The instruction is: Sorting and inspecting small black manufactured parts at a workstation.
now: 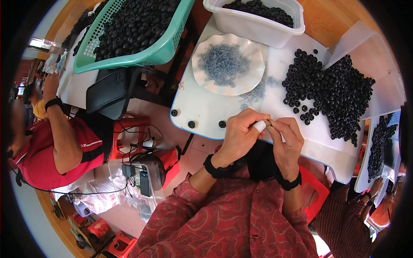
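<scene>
At desk [206, 112] edge: both hands pinch a small tan piece [267, 123].
L hand [241, 135] & R hand [286, 142] fingers closed on it; white tub [254, 23] & teal basket [165, 49] behind hold black rings.

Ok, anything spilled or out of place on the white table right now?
Yes: tiny grey beads have spilled off the scalloped white dish onto the white table. Three black rings sit loose by its near edge, apart from the main pile.

both hands, left hand [239, 136] and right hand [287, 138], pinch a small piece [267, 123] beside black rings [333, 92].
</scene>
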Demonstrator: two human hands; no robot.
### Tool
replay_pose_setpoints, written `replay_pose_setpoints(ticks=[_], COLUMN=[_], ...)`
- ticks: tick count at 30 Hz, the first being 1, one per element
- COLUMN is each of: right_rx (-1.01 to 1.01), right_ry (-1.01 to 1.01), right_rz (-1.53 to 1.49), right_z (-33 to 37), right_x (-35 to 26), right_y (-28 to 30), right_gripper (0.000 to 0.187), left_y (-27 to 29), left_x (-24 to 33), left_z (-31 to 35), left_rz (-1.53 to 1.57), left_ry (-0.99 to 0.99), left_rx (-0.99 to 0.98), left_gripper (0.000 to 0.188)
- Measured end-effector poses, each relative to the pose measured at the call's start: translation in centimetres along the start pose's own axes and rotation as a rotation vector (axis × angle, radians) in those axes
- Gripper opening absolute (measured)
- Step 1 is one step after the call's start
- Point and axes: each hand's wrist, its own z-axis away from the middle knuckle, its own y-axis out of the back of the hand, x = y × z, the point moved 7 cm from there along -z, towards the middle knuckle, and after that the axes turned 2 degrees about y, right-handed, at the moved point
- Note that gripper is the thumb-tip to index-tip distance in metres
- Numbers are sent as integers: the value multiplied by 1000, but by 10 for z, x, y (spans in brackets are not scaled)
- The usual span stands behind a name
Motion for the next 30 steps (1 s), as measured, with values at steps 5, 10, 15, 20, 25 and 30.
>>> replay_pose_setpoints(ticks=[5,10,15,20,25,30], right_rx=[44,84,98,65,12,5], right_ry=[7,79,106,97,72,30], right_rz=[88,131,191,196,157,108], right_z=[-6,-10,-9,-12,-14,-12], right_x=[17,23,27,25,27,31], right_y=[-3,-7,-7,-4,-3,-3], right_gripper=[19,18,19,20,20,19], left_y=[-6,-10,-16,-24,-32,-36], left_x=[2,6,10,16,22,24], left_z=[-14,-19,-15,-13,-10,-7], left_rz=[-188,-428,-548,-654,-747,-798], left_ry=[-107,-258,-311,-375,-420,-461], left_rx=[35,87,103,80,96,120], left_gripper=[27,23,24,31,32,34])
